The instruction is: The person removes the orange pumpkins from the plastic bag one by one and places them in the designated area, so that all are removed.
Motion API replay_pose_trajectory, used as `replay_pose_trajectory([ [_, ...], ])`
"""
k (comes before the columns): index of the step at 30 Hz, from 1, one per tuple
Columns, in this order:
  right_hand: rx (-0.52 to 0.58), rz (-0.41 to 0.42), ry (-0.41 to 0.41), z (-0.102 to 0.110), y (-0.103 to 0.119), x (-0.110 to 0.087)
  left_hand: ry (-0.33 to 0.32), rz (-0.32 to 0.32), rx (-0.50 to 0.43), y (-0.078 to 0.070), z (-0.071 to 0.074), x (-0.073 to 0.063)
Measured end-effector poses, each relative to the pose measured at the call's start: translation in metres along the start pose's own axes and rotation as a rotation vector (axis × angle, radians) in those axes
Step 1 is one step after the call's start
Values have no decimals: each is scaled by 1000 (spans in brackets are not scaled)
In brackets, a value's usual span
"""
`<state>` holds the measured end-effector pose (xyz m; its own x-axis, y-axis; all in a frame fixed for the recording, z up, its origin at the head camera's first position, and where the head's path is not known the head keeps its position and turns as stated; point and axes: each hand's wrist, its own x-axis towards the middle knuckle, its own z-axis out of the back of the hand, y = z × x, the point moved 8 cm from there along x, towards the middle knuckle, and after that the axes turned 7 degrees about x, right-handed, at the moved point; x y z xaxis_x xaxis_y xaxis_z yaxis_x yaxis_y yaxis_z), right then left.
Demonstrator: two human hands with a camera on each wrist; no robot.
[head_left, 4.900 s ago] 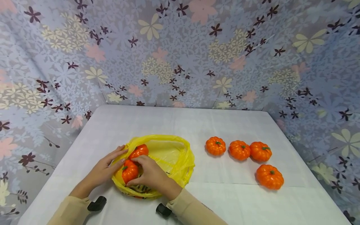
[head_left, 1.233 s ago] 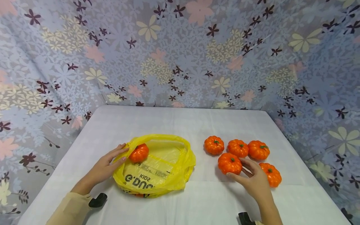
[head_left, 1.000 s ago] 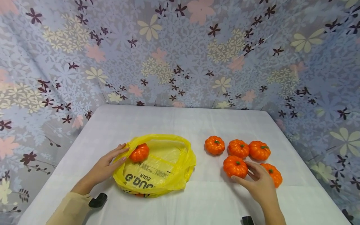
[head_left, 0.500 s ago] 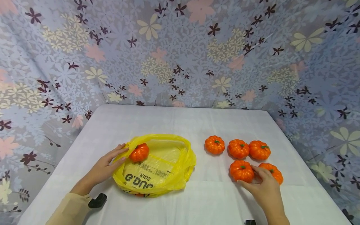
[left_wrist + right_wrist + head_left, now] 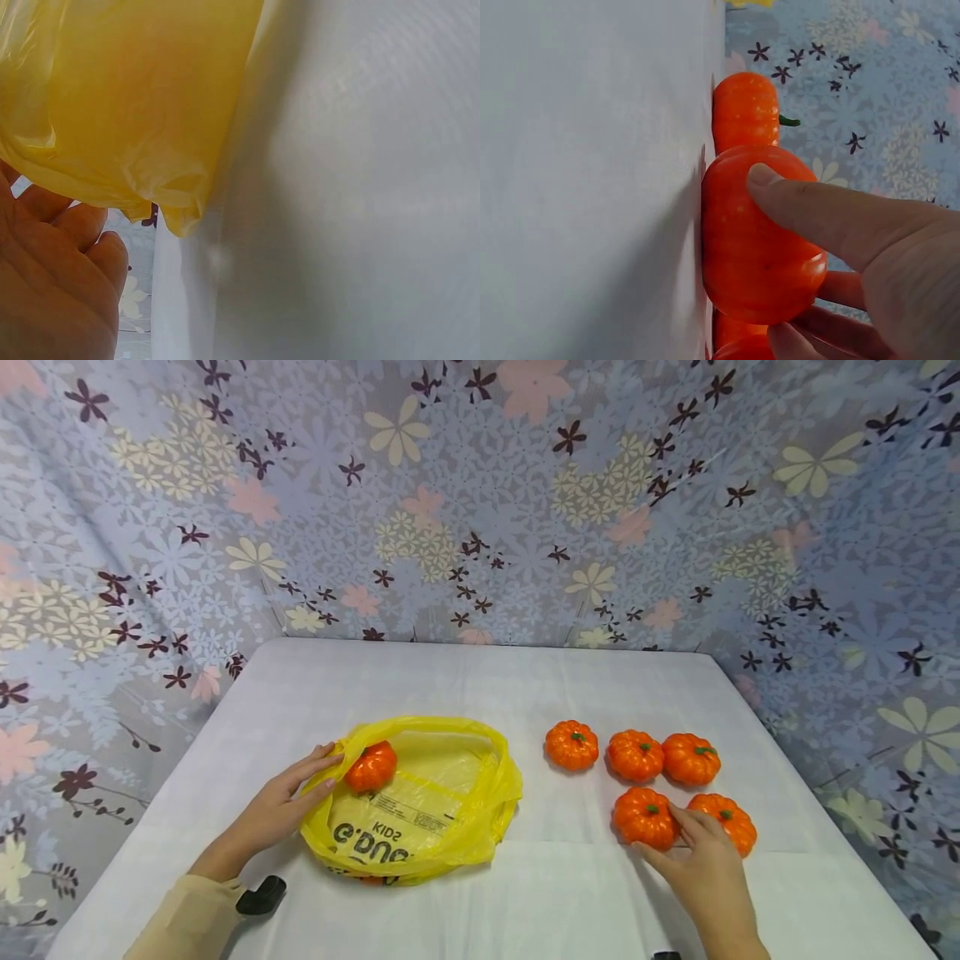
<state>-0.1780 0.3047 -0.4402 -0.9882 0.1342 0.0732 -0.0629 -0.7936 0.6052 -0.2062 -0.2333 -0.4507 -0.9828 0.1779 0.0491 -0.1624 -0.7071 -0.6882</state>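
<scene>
A yellow plastic bag (image 5: pixel 465 847) lies on its wide mouth upward at the left, with printed letters inside. One small orange toy pumpkin (image 5: pixel 372 766) sits in its far left part. My left hand (image 5: pixel 281 810) holds the bag's left rim between thumb and fingers; in the left wrist view its fingers (image 5: pixel 105 259) are partly behind the yellow film. On the right, my right hand (image 5: pixel 705 868) grips another pumpkin (image 5: pixel 643 818), thumb on the near side. That pumpkin is at the tabletop in the right wrist view, its far side hidden.
Behind the held pumpkin stand three more pumpkins: a left one (image 5: pixel 572 745), a middle one (image 5: pixel 635 756) and a right one (image 5: pixel 691 759). Another pumpkin (image 5: pixel 726 822) is partly hidden by my right hand. White cloth covers the table (image 5: pixel 450 681); a floral curtain (image 5: pixel 480 527) hangs behind.
My right hand has left the bag with a pumpkin and carried it right, then down beside the others, where it is nearly still. My left hand has stayed at the bag's rim.
</scene>
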Motion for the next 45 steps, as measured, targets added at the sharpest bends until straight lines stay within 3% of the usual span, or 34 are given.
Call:
replay_pose_trajectory([
  [8,-19,-25,-38,11,19,-8,-4,-8,-8,-1,2,0],
  [13,52,37,-71,13,39,-8,-2,-3,-18,2,1,1],
  [18,104,82,-48,6,55,-3,-2,-7,-24,4,-1,2],
  [24,218,87,12,-12,75,0,-5,-23,-33,0,0,0],
  [29,423,160,63,-36,96,1,-4,-20,-27,-3,1,1],
  [32,493,221,80,-50,111,3,-6,-23,-18,-3,1,2],
  [36,516,283,99,-65,130,6,-2,-20,-18,-1,0,4],
  [45,586,328,188,-100,170,13,3,-7,-35,2,-3,6],
])
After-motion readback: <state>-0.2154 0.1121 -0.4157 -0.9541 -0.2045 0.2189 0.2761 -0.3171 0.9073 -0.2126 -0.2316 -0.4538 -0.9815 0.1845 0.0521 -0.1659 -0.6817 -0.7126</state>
